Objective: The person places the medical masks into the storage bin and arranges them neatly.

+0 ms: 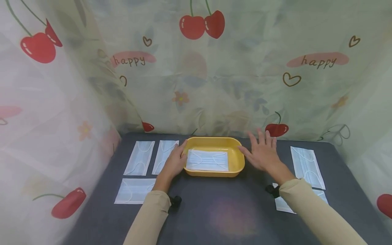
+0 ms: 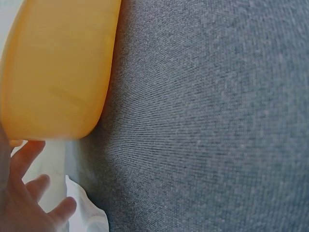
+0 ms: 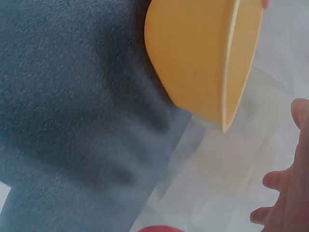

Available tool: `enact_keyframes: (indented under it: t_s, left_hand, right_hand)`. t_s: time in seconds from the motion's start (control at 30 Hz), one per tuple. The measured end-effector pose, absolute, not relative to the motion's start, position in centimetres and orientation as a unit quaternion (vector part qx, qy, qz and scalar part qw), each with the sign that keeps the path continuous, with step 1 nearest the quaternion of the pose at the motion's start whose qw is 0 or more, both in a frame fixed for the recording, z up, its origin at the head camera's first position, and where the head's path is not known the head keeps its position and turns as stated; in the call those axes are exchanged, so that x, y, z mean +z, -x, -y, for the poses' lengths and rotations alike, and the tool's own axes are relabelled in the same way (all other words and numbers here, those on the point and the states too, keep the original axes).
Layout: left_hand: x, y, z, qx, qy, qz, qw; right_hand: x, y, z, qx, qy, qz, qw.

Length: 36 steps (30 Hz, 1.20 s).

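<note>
The left hand [image 1: 175, 161] is holding 1 yellow round-cornered plastic tray [image 1: 211, 174] while the right hand [image 1: 263, 152] is hovering wide beside it.

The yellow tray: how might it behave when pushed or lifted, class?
The yellow tray probably stays stiff, since its walls stand up evenly. Its low, wide shape suggests sliding rather than tipping. Probably light: it looks plastic, holding a flat face mask.
</note>
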State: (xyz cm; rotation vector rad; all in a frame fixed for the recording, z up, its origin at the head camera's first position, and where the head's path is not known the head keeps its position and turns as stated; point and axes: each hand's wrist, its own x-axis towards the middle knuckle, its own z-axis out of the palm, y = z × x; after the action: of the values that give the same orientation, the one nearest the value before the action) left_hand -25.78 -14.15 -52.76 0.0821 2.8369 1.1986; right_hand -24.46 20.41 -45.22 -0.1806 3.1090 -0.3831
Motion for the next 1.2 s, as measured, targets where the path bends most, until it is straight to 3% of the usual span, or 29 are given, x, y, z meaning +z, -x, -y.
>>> enact_keyframes:
  t_s: [1.2]
  left_hand:
    - [-52.6,25.8,14.1,0.385,-0.025,-0.922,0.030]
  right_hand:
    - [-47.7,23.1,-28.2,-0.140,-0.018,-0.990,-0.008]
